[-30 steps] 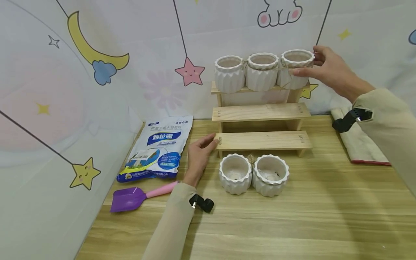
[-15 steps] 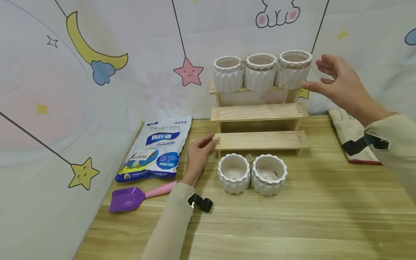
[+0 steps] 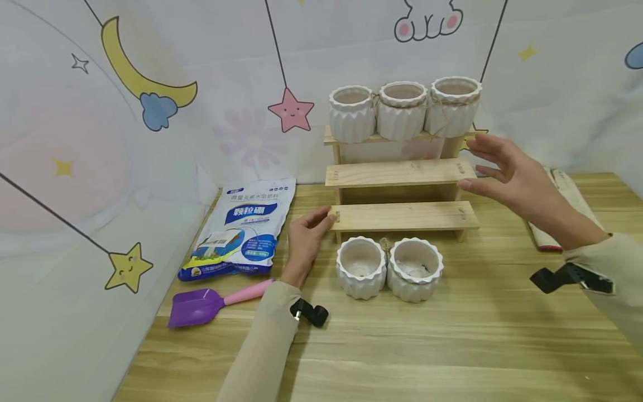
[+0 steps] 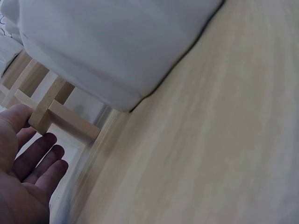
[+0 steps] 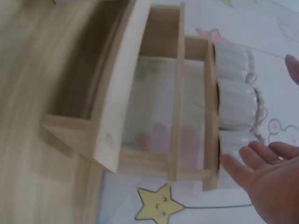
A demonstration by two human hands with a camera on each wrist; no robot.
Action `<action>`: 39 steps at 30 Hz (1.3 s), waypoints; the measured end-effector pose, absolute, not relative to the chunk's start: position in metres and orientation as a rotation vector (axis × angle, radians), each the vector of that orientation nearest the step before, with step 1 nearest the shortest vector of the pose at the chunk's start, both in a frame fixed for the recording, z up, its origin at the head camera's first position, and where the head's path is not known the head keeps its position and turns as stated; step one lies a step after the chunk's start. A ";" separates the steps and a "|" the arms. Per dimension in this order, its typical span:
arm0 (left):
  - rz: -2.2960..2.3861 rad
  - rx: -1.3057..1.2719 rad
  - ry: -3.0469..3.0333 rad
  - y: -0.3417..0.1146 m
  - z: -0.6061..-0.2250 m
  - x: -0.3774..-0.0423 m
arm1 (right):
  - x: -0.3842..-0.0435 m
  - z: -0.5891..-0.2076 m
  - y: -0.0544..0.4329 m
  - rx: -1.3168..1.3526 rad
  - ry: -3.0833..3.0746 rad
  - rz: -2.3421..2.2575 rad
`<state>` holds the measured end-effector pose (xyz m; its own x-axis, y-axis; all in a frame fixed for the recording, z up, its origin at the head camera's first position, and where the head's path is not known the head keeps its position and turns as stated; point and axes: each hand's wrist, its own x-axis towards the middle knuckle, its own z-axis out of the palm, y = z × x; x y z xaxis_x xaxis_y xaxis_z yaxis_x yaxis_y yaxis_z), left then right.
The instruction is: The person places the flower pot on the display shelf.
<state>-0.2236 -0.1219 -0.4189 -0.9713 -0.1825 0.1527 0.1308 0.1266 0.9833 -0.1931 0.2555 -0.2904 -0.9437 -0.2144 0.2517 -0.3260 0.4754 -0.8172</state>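
A three-step wooden plant stand [image 3: 402,173] stands against the backdrop in the head view. Along its top step are three white ribbed flower pots [image 3: 403,111] with twine around them. Two more such pots [image 3: 361,267] sit side by side on the table in front of the lowest step, twine between them. My left hand [image 3: 305,240] pinches the left end of the lowest step; the left wrist view shows its thumb and fingers [image 4: 42,161] around that wooden end. My right hand [image 3: 517,184] holds nothing, fingers spread, beside the right end of the middle step.
A white and blue fertilizer bag [image 3: 246,229] lies on the table left of the stand. In front of it is a purple scoop [image 3: 196,307] with a pink handle. A folded beige glove [image 3: 567,195] lies at the right, partly behind my right hand.
My right hand has let go of the rightmost pot on the top step and moved down and slightly right, to the middle step's height. The left hand has stayed in place.
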 end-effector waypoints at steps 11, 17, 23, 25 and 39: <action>-1.940 0.040 -2.165 -0.120 -0.419 -0.223 | -0.168 -0.324 0.235 0.710 -2.553 1.567; -1.932 0.044 -2.167 -0.120 -0.420 -0.224 | -0.159 -0.340 0.230 0.849 -2.498 1.643; -1.938 0.058 -2.161 -0.120 -0.420 -0.224 | -0.150 -0.356 0.226 0.904 -2.548 1.654; -1.938 0.058 -2.158 -0.120 -0.421 -0.225 | -0.149 -0.361 0.224 0.917 -2.558 1.681; -1.937 0.039 -2.149 -0.121 -0.419 -0.223 | -0.141 -0.386 0.217 0.943 -2.715 1.594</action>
<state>-0.2233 -0.1208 -0.4188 -0.9690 -0.1842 0.1647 0.1446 0.1174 0.9825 -0.1408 0.2169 -0.3856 -0.8257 -0.5415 0.1579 -0.4017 0.3681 -0.8385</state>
